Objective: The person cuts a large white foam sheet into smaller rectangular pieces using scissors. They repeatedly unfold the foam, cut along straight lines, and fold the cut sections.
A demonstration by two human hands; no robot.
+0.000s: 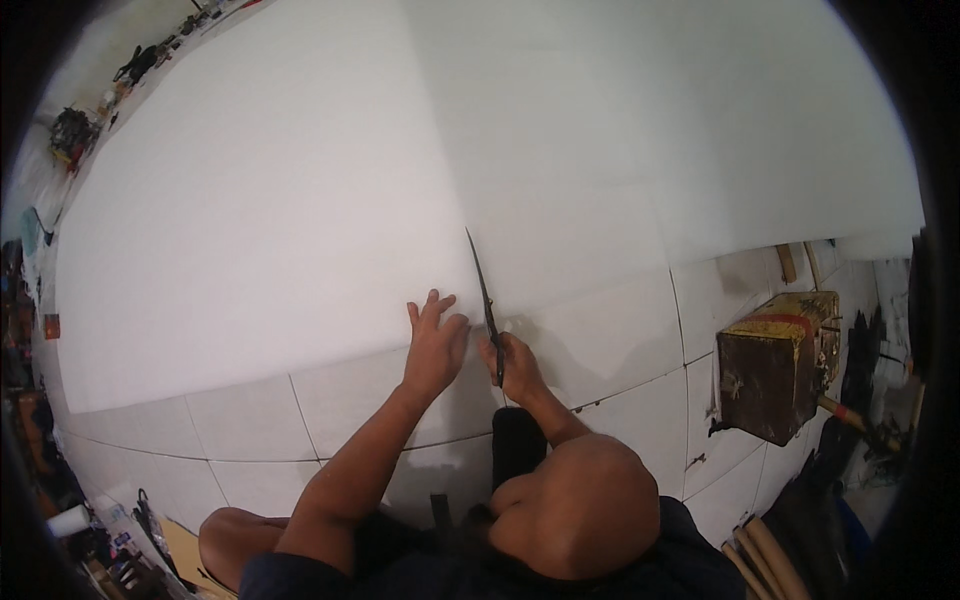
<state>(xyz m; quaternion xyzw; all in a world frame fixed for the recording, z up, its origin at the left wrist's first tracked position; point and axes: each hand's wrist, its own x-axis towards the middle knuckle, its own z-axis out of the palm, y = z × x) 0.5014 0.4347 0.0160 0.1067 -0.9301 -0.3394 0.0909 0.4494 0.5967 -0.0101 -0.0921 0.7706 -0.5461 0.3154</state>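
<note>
A large white sheet (260,220) spreads over the tiled floor in front of me. My right hand (520,370) grips a pair of dark scissors (485,290) by the handles. The long blades look closed or nearly so, and their tip points away from me over the sheet. Just left of the scissors, my left hand (437,345) rests at the sheet's near edge with several fingers spread on it. Its thumb side is bent close to the scissors, and whether it pinches the edge there I cannot tell.
White floor tiles (250,420) show along the sheet's near side. At the right stands a worn brown and yellow box (770,370), with a wooden-handled tool (850,415) beside it. Brown rolls (770,560) lie at the lower right. Assorted clutter (75,135) lines the left side.
</note>
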